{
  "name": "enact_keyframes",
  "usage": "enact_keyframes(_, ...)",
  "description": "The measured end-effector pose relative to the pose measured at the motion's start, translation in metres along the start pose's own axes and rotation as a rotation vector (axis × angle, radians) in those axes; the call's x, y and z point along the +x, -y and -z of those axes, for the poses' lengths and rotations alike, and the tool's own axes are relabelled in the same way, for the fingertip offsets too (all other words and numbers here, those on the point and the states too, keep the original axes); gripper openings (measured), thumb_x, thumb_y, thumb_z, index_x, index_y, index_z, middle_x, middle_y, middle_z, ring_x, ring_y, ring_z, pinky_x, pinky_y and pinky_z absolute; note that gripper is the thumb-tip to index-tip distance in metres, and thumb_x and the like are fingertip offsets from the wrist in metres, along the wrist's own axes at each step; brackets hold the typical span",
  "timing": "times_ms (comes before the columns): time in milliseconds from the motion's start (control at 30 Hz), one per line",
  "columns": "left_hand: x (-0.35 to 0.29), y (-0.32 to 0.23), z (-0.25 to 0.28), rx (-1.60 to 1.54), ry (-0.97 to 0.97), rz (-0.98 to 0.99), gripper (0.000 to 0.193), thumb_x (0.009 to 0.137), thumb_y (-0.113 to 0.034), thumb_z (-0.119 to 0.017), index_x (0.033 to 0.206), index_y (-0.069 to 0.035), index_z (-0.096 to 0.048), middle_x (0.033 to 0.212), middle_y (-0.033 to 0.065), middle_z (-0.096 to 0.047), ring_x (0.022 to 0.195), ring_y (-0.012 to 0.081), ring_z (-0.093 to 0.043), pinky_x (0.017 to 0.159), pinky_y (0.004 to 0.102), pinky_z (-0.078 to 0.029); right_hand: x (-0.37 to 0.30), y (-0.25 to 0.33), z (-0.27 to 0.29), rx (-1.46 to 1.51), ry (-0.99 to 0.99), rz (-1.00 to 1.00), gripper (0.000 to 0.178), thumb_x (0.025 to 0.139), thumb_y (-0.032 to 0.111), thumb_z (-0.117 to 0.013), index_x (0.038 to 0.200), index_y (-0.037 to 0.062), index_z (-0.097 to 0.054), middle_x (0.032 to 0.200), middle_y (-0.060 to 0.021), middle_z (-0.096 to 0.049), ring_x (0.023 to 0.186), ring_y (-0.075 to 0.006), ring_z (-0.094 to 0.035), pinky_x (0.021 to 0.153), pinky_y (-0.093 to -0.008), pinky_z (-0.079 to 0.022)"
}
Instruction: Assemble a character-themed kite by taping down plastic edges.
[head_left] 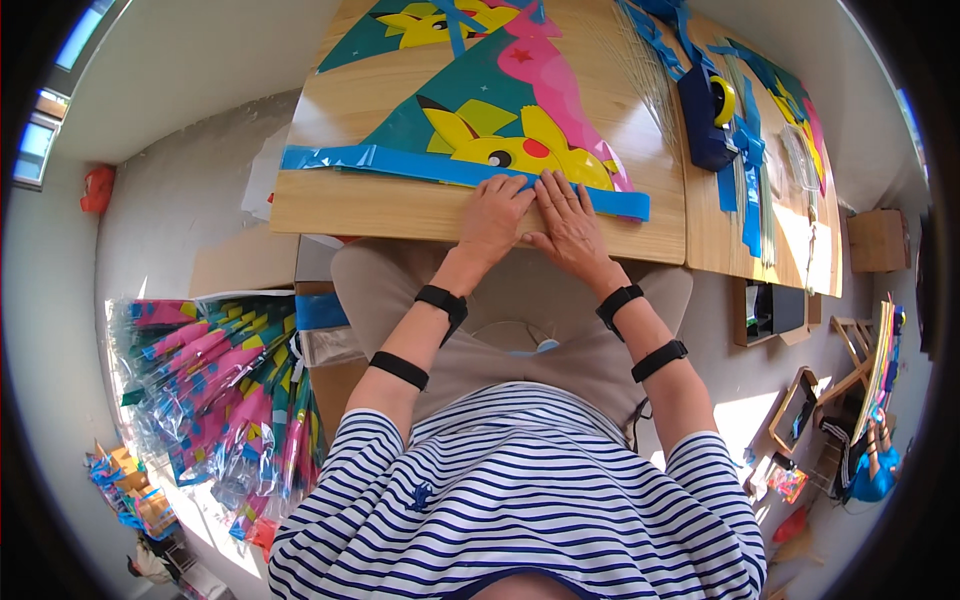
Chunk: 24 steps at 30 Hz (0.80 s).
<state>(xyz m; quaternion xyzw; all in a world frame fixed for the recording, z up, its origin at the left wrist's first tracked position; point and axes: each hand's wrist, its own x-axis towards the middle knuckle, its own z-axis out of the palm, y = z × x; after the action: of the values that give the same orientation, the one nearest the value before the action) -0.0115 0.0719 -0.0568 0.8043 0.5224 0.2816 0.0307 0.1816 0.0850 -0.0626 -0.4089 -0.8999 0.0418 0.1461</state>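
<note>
A triangular kite sail (460,110) in green, pink and yellow with a cartoon face lies on the wooden table in front of me. A blue strip (400,163) runs along its near edge, its right end hanging slightly past the sail. Fingers of my left hand (490,220) rest side by side on the strip, a little bent. Beside it, touching or nearly so, my right hand (572,222) lies with its fingers stretched over the same strip and its thumb out to the left. Neither hand lifts anything.
Another printed sail (400,28) lies at the far left of the table. To the right stand a dark blue tape dispenser (705,120) with yellow tape, thin rods (640,65) and blue strips. Bagged kites (220,390) are heaped at my left. A cardboard box (878,240) sits far right.
</note>
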Motion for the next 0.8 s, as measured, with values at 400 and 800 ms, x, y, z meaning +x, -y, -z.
enact_keyframes(400,-0.048,0.113,0.057,0.194,-0.093,0.246,0.037,0.088,-0.024,-0.070,0.120,-0.007,-0.065,0.133,0.0083,-0.060,0.129,0.0312,-0.050,0.111,0.0533,-0.035,0.004,0.008,0.006,-0.055,0.068,-0.021,0.085,0.095,0.057,-0.054,0.157,0.0030,-0.031,0.166,-0.0151,-0.026,0.155,-0.0314,-0.021,0.124,-0.0515,-0.014)
enact_keyframes(800,-0.055,0.106,0.082,0.168,-0.048,0.254,0.042,0.089,-0.027,-0.071,0.123,-0.004,-0.063,0.138,0.0138,-0.057,0.136,0.0323,-0.046,0.118,0.0511,-0.030,0.005,0.009,0.011,-0.084,0.107,-0.024,0.084,0.096,0.055,-0.053,0.157,0.0024,-0.030,0.167,-0.0151,-0.024,0.155,-0.0322,-0.019,0.125,-0.0510,-0.013)
